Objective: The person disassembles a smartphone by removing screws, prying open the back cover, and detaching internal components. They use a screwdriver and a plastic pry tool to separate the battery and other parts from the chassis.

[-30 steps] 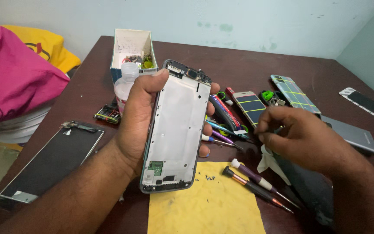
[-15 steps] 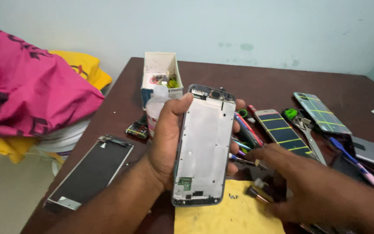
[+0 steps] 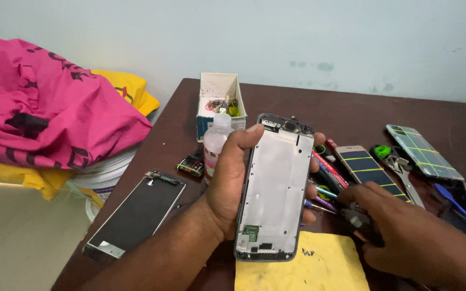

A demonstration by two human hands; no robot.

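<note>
At the centre of the view, the left hand [image 3: 232, 178] grips an opened phone frame [image 3: 274, 188] from behind, thumb along its left edge and fingertips curling round the right edge. The frame stands nearly upright above the dark brown table [image 3: 276, 102], its bare metal inner plate facing the camera, a small green circuit piece near its bottom. The right hand [image 3: 405, 231] lies low at the right, fingers closed around a small dark tool [image 3: 358, 220]; how firmly it pinches cannot be told.

Compared with 1 second ago, the frame keeps the same grip and tilt. The right hand, which then hovered over the screwdrivers with fingers together, has now come down nearer the camera onto the tool, and the view has swung left, bringing more of the cloth pile into sight.

Under the frame's lower end lies a yellow cloth pad [image 3: 303, 269]. Between the 2 hands a bundle of coloured screwdrivers [image 3: 324, 178] is partly hidden by the frame and fingers. To the right lie 2 phone panels with yellow-green grid lines [image 3: 363, 167] [image 3: 423, 152]. Behind the left hand stand a small clear bottle [image 3: 214, 145] and an open white box of small parts [image 3: 219, 91]. At left, a detached black screen [image 3: 136, 213] rests on the table, beside pink and yellow fabric [image 3: 49, 108] heaped over a white bucket [image 3: 106, 175].
</note>
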